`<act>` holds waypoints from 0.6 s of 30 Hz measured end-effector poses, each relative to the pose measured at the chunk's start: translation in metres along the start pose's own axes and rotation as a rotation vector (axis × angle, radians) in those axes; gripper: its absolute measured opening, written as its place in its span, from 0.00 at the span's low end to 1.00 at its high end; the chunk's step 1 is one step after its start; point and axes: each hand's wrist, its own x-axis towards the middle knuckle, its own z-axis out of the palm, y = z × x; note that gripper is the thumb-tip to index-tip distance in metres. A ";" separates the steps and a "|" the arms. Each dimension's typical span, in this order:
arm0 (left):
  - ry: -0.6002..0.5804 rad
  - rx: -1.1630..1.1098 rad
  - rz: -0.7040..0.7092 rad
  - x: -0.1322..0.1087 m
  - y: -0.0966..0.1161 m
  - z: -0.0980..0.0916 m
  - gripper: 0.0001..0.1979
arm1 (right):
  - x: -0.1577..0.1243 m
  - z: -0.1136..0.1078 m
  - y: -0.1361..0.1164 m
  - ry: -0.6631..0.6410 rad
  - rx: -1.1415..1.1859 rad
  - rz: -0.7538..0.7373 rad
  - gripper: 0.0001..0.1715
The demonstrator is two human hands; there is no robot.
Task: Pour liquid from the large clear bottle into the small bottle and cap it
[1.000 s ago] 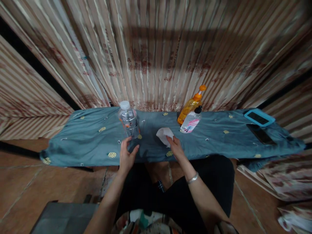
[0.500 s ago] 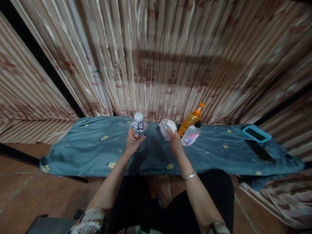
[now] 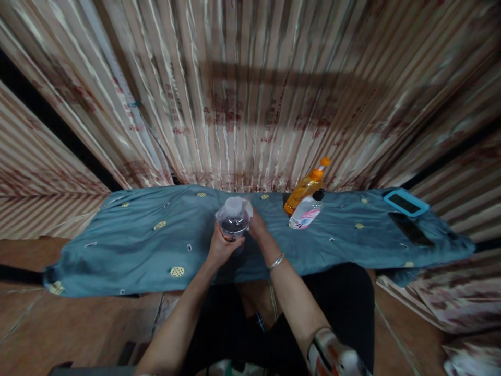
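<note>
A clear plastic bottle [image 3: 234, 224] with a white cap is upright over the middle of the cloth-covered table. My left hand [image 3: 221, 246] is wrapped round its near left side. On the bottle's right, my right hand [image 3: 257, 224] presses a white cloth [image 3: 248, 208], perhaps a tissue, against its upper part. Some of that white material also shows around the shoulder under the cap. The fingertips of my right hand are hidden behind the bottle and cloth.
Right of my hands stand an orange pump bottle [image 3: 300, 194] and, in front of it, a clear bottle with a black cap [image 3: 307, 211]. A blue-framed device [image 3: 406, 202] and a dark phone [image 3: 410, 228] lie at the table's right end. Pleated curtains [image 3: 250, 104] hang behind.
My right hand has brought the white cloth leftward onto the bottle. The bottle, in my left hand, has shifted slightly right and closer to me. The view has turned a little.
</note>
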 end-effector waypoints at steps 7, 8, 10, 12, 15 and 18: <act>-0.004 0.014 -0.043 -0.005 -0.002 0.005 0.34 | -0.067 0.008 0.019 0.167 0.007 -0.025 0.22; 0.015 0.015 -0.023 -0.007 -0.003 0.007 0.35 | -0.072 0.008 0.014 0.180 0.007 -0.037 0.23; 0.056 0.031 0.030 -0.011 -0.004 0.010 0.36 | -0.074 0.008 0.002 0.185 -0.004 -0.069 0.23; 0.079 0.056 0.075 -0.014 -0.005 0.013 0.38 | -0.070 0.007 -0.007 0.172 -0.029 -0.103 0.24; 0.082 0.080 0.083 -0.016 -0.004 0.015 0.40 | -0.061 0.006 -0.004 0.148 -0.088 -0.089 0.23; 0.069 0.076 0.055 -0.016 -0.001 0.015 0.43 | -0.060 0.004 0.016 0.127 -0.136 -0.022 0.23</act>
